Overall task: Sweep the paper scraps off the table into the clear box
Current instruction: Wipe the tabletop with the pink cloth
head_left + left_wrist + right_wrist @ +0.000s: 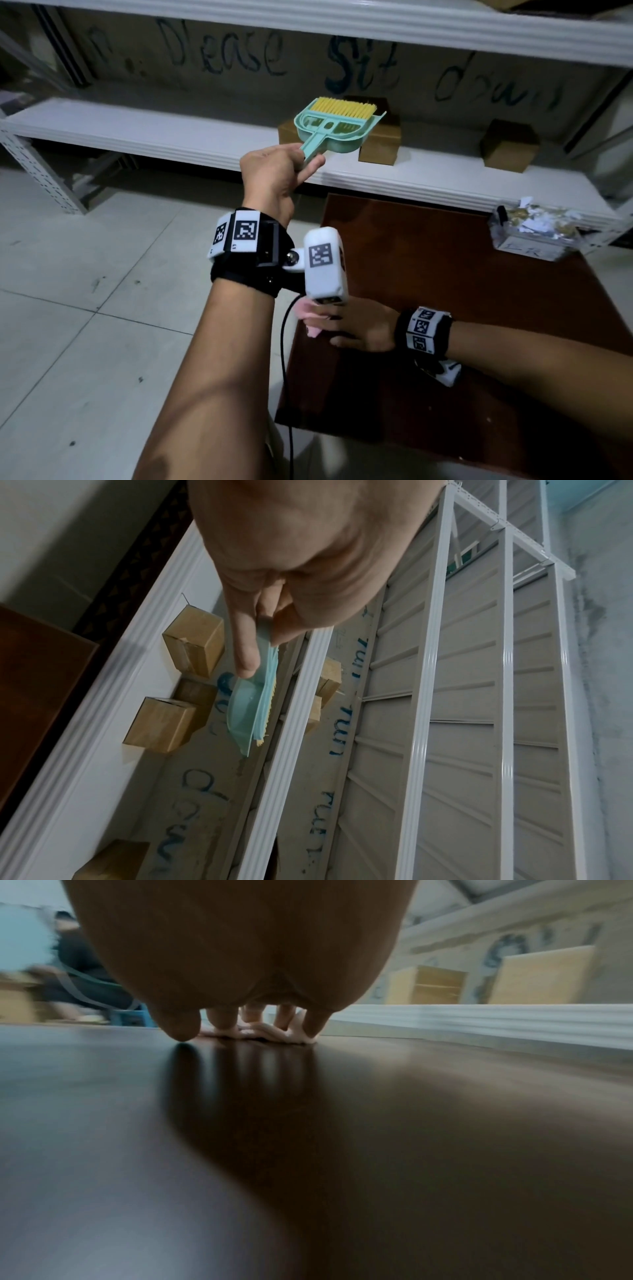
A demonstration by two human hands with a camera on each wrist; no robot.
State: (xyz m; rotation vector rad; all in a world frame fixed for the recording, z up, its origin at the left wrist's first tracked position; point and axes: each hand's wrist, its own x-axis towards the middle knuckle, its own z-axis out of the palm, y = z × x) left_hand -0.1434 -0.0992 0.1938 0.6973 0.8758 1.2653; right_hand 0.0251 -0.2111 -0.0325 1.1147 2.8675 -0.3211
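Head view puts the clear box (529, 236) at the far right corner of the dark wooden surface (445, 274), heaped with white and yellowish paper scraps (541, 219); its place at the edge, near the white shelf (137, 133), keeps the middle free for sweeping. No loose scraps show on the bare wood in any view, so the sweeping itself looks close to finished.

Nearer the person, the right hand (359, 329) lies low on the surface with its fingers (219, 1020) pressed down on a pink cloth (313, 318) close to the left edge. In the right wrist view the fingertips flatten the cloth against the wood, thumb touching the surface beside it. Held flat like this, the cloth seems meant for wiping up what a brush leaves behind.

Farther out, the left hand (270, 171) is raised off the surface toward the shelf, gripping the handle of a teal dustpan (337, 130) with a yellow-bristled brush (342, 109) nested inside it. Thumb and curled fingers clamp the handle while the index finger (245, 642) runs straight along it, probably to steady the stacked pair. Carrying them together and away suggests the tools are being put aside among the cardboard boxes (508, 147) on the shelf.
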